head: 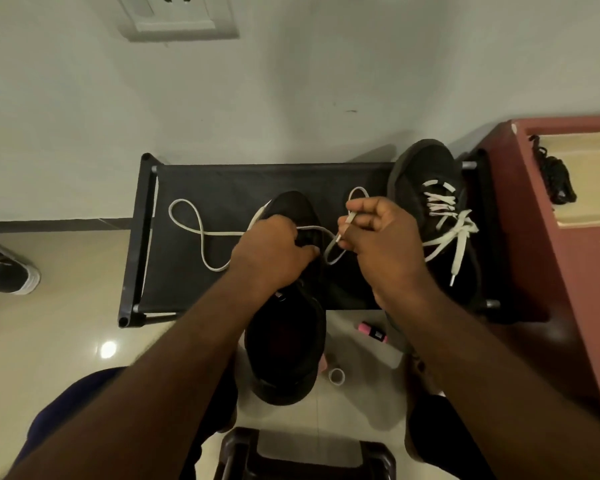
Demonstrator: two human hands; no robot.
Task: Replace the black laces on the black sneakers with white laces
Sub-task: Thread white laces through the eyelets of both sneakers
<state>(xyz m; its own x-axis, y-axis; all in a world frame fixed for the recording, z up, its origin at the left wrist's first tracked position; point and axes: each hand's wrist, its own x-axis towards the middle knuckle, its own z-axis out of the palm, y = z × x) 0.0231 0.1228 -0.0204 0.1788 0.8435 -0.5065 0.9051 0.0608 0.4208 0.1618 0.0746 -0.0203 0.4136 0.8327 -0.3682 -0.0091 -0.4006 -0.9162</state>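
Now, right hand [378, 237] grip pinching the white lace [222, 233] tip, left hand [274, 252] grip curled on the black sneaker [284, 341], overhanging the bench [222, 181], lace looping left, laced sneaker [426, 181] at right.

You have open rack [222, 188] left of the sneaker [291, 209], crossed only by a loop of lace [219, 233]. To your right, the laced shoe [420, 168] stands near, with the cabinet [541, 254] just beyond it.
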